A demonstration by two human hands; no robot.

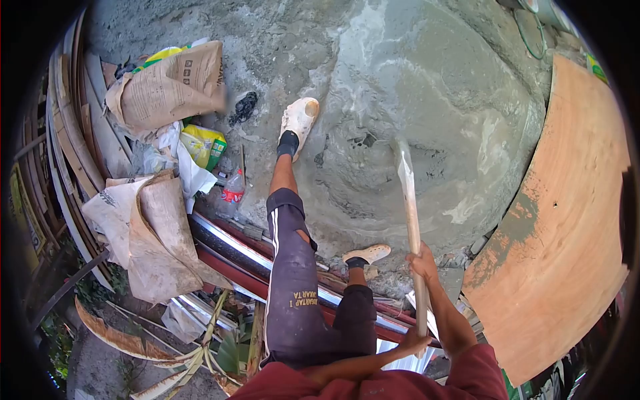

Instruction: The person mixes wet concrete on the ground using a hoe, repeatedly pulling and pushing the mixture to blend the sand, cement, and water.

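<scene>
A long wooden handle [412, 220] runs from near my body up into wet grey cement mix [467, 127]. Its far end is wet and pale, and the tool head is hidden in the mix. My right hand [423, 261] is wrapped round the handle partway along. Lower down, my left hand [415, 341] grips it close to its near end. Around the tool the mix is churned into ridges, with a small dark hollow [363, 139] to its left.
My feet, in pale shoes [300, 123], are set apart at the mix's left and lower edges. A curved plywood sheet [567, 213] borders the right. Left are paper sacks [170, 87], a plastic bottle [233, 187], boards [73, 127] and metal strips [233, 247]; dry leaves [120, 333] lie below.
</scene>
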